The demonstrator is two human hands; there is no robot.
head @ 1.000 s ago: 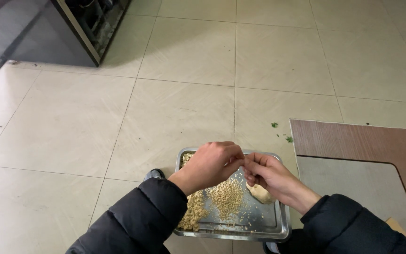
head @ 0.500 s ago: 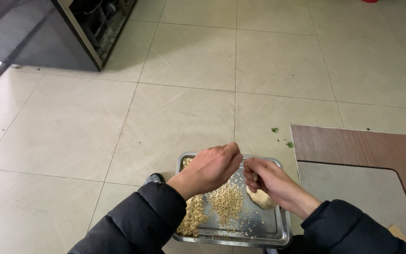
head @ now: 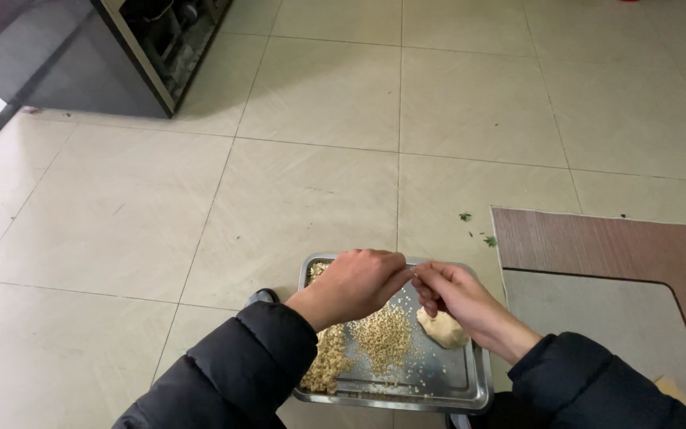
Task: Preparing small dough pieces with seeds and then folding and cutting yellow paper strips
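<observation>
Lower centre of frame: left hand (head: 356, 282) and right hand (head: 452, 292) meet fingertip to fingertip above a metal tray (head: 470, 381). Fingers narrowed to a pinch; what they grip is too small to tell. Tray holds small pale pellets (head: 383, 338) in heaps and a dough lump (head: 443, 329) at right. Step judged: pinching off or shaping one piece. Next calls for a fine release over the heap.
</observation>
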